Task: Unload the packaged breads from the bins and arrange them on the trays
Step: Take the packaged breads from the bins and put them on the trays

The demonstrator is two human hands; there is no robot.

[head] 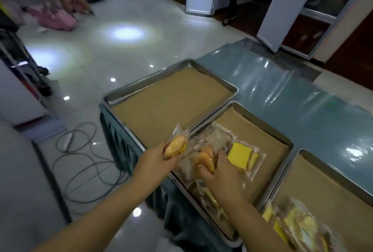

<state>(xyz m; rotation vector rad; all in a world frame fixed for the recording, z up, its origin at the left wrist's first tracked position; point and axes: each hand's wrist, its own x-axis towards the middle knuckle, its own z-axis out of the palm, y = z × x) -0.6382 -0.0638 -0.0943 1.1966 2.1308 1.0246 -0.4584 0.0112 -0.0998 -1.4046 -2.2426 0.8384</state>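
Glossy pale floor tiles (141,19) stretch away to a white-framed door (282,9), and a loose grey cable (80,162) lies coiled on them beside my worktop covered in shiny blue-green cloth (282,94). On it sit three steel trays lined with brown paper, side by side. My left hand (155,158) is curled round a golden bun in a clear wrapper (175,147), holding it up over the near corner where the far-left tray (145,79) meets the middle tray (262,123). My right hand (220,173) reaches into the middle tray, with fingers and thumb gripping a second golden bun in clear wrap (203,159). Just beside that hand lies a flat yellow square bread in a clear packet (242,155), with more packets around and under my wrist, too blurred to tell apart. In the right-hand tray (333,168) a heap of yellow packaged breads (298,227) lies at the near end, also blurred.
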